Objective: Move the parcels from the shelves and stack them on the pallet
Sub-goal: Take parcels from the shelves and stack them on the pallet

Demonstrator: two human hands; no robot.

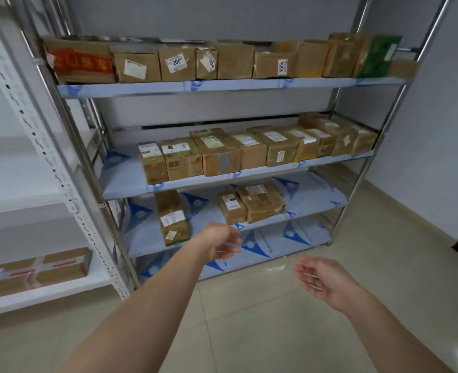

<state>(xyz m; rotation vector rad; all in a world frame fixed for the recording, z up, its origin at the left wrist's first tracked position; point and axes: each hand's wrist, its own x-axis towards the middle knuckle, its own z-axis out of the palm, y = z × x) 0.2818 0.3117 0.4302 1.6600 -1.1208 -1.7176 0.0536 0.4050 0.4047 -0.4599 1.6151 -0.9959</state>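
Pretty much every parcel [218, 154] is plain brown cardboard with white labels, except a green box [380, 56] up at 1 o'clock and a big carton [81, 60] at 11 o'clock with a red printed band. The metal shelves [222, 87] wear pale blue film with darker blue triangle logos. Floor [249, 332] is beige tile, walls grey.

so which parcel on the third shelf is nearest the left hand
The long parcel at the shelf's left end, lying front to back; the other two sit farther right of the left hand.
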